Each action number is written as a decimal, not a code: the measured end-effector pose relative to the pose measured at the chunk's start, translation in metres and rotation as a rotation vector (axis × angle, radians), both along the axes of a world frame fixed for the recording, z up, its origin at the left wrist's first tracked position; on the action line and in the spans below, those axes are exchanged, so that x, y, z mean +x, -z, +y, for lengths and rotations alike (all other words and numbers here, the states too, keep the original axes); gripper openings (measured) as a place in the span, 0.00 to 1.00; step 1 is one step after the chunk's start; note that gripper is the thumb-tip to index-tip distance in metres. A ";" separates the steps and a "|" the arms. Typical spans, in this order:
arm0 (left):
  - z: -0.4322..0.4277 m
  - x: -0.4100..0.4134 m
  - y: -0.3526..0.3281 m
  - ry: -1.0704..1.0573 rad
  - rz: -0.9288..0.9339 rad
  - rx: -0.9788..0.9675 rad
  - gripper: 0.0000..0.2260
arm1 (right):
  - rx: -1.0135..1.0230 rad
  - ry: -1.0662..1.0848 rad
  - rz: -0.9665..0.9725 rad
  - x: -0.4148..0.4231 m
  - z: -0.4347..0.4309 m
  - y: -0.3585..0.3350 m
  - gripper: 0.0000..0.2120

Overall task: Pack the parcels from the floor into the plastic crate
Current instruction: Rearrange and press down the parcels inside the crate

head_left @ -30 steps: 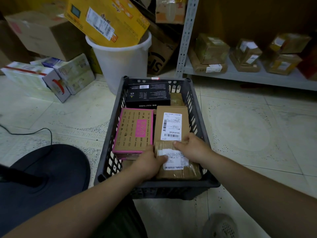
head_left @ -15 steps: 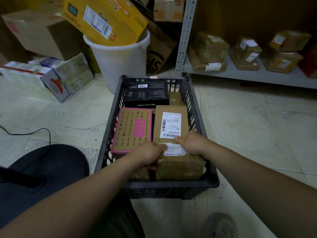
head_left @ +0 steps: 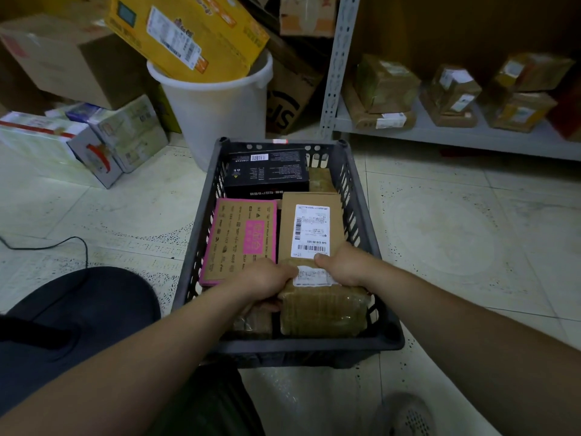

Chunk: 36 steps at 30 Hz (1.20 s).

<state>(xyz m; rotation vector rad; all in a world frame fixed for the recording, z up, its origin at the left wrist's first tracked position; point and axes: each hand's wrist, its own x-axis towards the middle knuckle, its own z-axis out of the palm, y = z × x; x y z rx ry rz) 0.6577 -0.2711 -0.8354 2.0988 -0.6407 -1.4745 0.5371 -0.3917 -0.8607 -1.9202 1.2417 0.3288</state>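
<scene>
Left hand (head_left: 267, 280) and right hand (head_left: 341, 265) both grip the taped parcel (head_left: 323, 313), one at each end of its upper edge; the left fingers are curled over the corner, the right thumb lies by the white label and the rest of that hand's fingers are hidden behind the parcel. It stands on edge inside the dark plastic crate (head_left: 314, 346), against the near wall at the right; a smaller wrapped parcel (head_left: 253, 322) sits just beside it, under the left wrist.

Further in lie a pink-trimmed box (head_left: 242, 240) and a brown carton (head_left: 311, 228) with a barcode label, side by side and touching; beyond them a black box (head_left: 267, 173) fills the far end, with a small brown parcel (head_left: 320, 179) wedged at its right.

The crate rests on the tiled floor (head_left: 440, 247); behind it stands a white bucket (head_left: 217, 114) with a yellow box (head_left: 188, 33) tilted into its mouth. To the left, printed cartons (head_left: 56, 146) lie on the floor near a black cable (head_left: 47, 245); to the right, a grey shelf (head_left: 456, 138) carries several taped packages (head_left: 386, 83) – well apart from the crate.
</scene>
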 end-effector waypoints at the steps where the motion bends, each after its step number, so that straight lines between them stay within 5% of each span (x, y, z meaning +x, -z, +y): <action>1: 0.001 -0.002 0.001 0.012 -0.017 -0.013 0.16 | -0.047 0.012 0.014 0.000 0.002 0.001 0.26; 9: 0.012 -0.019 0.024 0.159 -0.137 -0.078 0.14 | -0.256 -0.024 0.087 -0.014 0.020 0.009 0.26; 25: 0.014 -0.025 0.036 0.243 -0.146 -0.088 0.14 | -0.277 -0.114 0.125 -0.017 0.027 0.013 0.27; 36: 0.004 -0.008 0.039 0.441 -0.113 0.031 0.15 | -0.053 -0.191 0.160 -0.014 0.012 0.008 0.18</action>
